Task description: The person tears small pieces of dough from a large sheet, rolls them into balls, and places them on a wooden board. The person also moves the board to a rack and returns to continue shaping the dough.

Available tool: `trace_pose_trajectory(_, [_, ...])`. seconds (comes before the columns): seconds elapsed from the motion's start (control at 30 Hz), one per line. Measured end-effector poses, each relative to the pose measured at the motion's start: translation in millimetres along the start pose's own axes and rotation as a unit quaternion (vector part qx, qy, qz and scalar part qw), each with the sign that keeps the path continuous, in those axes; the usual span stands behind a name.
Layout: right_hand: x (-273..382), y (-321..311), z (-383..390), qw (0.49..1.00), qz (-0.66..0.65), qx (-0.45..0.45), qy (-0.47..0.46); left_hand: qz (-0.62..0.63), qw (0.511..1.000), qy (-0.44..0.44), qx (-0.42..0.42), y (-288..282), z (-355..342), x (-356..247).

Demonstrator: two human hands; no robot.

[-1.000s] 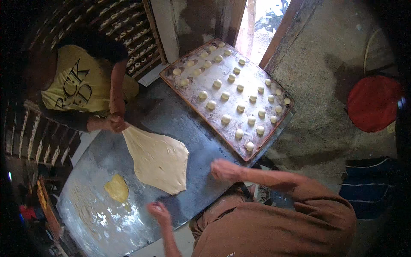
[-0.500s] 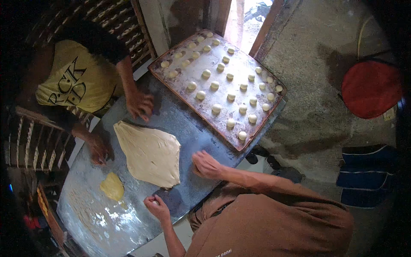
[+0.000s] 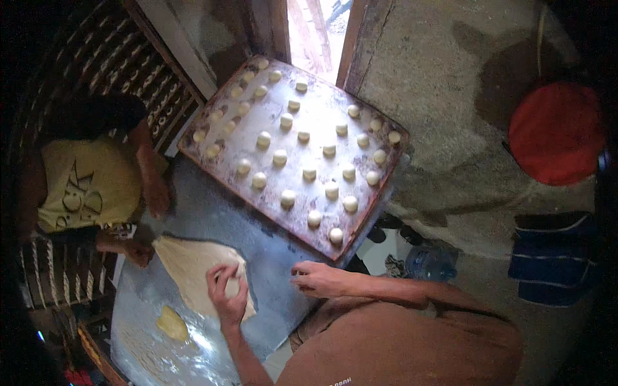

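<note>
A broad sheet of pale dough [image 3: 187,267] lies on the metal-topped table [image 3: 257,235]. Over its near right part reaches my left hand [image 3: 228,296], fingers bent and apart, the tips at the dough. My right hand [image 3: 315,280] hovers to the right of the sheet, above the table, its fingers curled in; a small pale spot shows at the fingertips, too small to name. Close to the dough's left corner is one hand of a co-worker [image 3: 136,251]; the other hand [image 3: 156,193] rests by the far table edge.
A large baking tray [image 3: 290,222] with several small dough balls [image 3: 288,197] spans the far side of the table. A yellowish lump [image 3: 172,323] lies at the near left. On the right are a red round seat [image 3: 557,135], blue cloth-like pieces [image 3: 553,257] and a clear water bottle [image 3: 431,264].
My left hand has risen from the near edge onto the dough, its fist opening. The co-worker's hands have drawn back leftward. The whole view has shifted, and the tray appears lower and further left.
</note>
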State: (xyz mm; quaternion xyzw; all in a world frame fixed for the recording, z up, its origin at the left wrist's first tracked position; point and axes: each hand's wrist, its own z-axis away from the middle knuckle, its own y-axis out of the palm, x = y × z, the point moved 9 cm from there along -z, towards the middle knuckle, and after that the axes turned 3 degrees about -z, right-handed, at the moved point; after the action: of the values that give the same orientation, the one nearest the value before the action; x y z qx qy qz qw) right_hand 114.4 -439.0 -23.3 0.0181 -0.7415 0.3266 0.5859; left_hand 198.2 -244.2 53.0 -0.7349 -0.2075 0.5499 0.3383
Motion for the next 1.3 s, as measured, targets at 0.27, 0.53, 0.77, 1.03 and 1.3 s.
trace_pose_trajectory(0.27, [-69, -368, -58, 0.855, 0.122, -0.503, -0.022, 0.217, 0.975, 0.020, 0.037, 237, -297, -118])
trace_pose_trajectory(0.53, [-147, -364, -71, 0.837, 0.289, -0.459, 0.067, -0.082, 0.994, 0.069, -0.003, 229, -263, -148])
trace_pose_trajectory(0.77, [-101, -97, -95, 0.768, -0.570, -0.233, 0.177, -0.020, 0.995, -0.066, 0.068, 150, -41, -128])
trace_pose_trajectory(1.03, [-52, -33, -77, 0.823, -0.523, -0.155, 0.159, -0.087, 0.862, -0.398, -0.302, 18, 194, -1])
trace_pose_trajectory(1.3, [1, 177, -19, 0.810, -0.478, 0.159, 0.299, -0.072, 0.927, -0.280, -0.237, -25, 199, 119])
